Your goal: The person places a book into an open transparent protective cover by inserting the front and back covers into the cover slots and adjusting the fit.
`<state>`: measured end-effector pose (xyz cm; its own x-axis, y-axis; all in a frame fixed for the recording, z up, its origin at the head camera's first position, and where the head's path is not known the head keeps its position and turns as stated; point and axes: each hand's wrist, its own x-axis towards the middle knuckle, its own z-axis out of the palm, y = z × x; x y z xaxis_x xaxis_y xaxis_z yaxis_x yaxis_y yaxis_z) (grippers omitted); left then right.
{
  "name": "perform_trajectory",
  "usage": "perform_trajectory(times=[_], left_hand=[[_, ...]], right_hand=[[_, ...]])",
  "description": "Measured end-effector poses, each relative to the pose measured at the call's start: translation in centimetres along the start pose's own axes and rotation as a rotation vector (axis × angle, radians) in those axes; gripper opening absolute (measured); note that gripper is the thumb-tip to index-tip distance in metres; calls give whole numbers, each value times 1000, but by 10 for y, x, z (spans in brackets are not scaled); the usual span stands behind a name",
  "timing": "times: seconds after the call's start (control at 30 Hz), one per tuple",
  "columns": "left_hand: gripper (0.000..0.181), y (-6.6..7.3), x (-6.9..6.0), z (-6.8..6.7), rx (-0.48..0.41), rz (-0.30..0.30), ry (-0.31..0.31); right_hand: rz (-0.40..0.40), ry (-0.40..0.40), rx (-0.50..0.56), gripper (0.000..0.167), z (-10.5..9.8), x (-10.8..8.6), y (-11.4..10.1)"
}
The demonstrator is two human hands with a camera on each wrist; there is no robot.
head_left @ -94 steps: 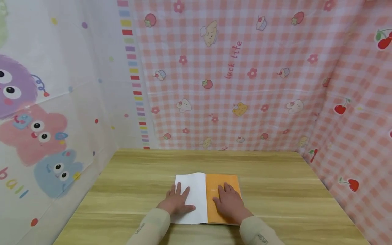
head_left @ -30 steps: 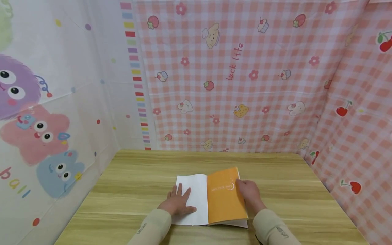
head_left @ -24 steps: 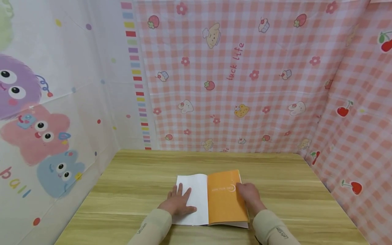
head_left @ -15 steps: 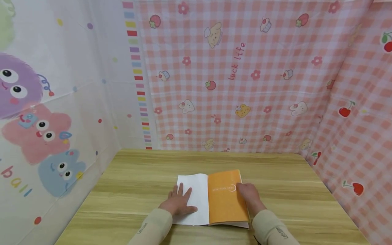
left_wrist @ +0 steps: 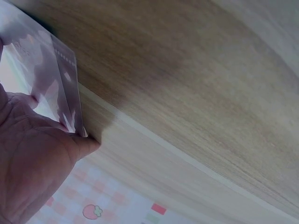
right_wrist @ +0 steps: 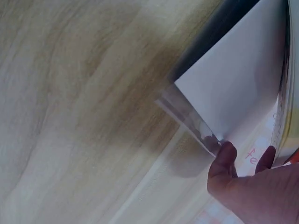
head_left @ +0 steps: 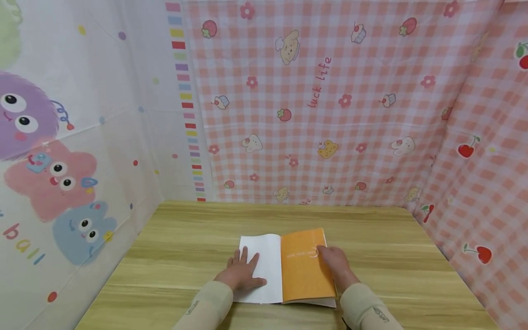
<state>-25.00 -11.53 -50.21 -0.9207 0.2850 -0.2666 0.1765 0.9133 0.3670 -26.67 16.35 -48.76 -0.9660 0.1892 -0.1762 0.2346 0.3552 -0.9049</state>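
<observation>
A book (head_left: 264,293) lies open on the table, with a white left page and an orange right page (head_left: 305,275) that bears white print. My left hand (head_left: 239,274) rests on the white page, fingers spread and straight. In the left wrist view, that hand (left_wrist: 37,158) lies by the book's clear plastic cover (left_wrist: 67,88). My right hand (head_left: 339,265) grips the right edge of a stack of pages, lifted and slightly tilted. Below the stack, in the right wrist view, a white sheet (right_wrist: 233,79) shows inside the clear cover; fingers (right_wrist: 223,161) touch near its corner.
The wood-grain table (head_left: 185,229) extends around the book on all sides. A pink checked cloth (head_left: 313,123) hangs behind it and on the right. On the left hangs a white cloth (head_left: 123,114) with cartoon figures.
My right hand lay flat on the orange page at first; now it grips the right edge, with the stack raised. The stack has since dipped slightly. The left hand stays put.
</observation>
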Motion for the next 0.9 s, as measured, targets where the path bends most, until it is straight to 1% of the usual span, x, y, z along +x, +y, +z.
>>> perform_trajectory(times=[0.07,0.13,0.27,0.37,0.53,0.57,0.63,0.7,0.77,0.8,0.9], left_hand=[[83,0,0,0,1,-3,-3],[83,-1,1,1,-2,-4,-4],[82,-1,0,0,-5,-3,-2],[83,-1,-1,-1,-12,-2,-5],[86,-3,-2,-1,-17,5,-12],[87,-5,0,0,-10,10,-11],[86,-3,-2,-1,-14,6,-8],[85,-2,-1,-1,-13,4,-9],[84,-2,0,0,-11,1,-9],[83,0,-1,-2,-18,-4,-9],[84,0,1,0,-16,-3,-6]], right_hand=[[-9,15,-16,32,-1,0,-1],[-36,33,-28,31,-1,0,-2],[-40,27,65,31,-2,0,-6],[-47,-13,122,35,-2,1,-8],[-128,-94,82,46,-2,6,-7],[-132,-115,87,49,-1,7,-6],[-120,-153,106,53,1,9,-6],[-90,-176,118,58,2,10,-7],[-59,-166,107,62,3,10,-8],[-50,-146,89,63,3,9,-9],[-26,-83,91,62,1,8,-8]])
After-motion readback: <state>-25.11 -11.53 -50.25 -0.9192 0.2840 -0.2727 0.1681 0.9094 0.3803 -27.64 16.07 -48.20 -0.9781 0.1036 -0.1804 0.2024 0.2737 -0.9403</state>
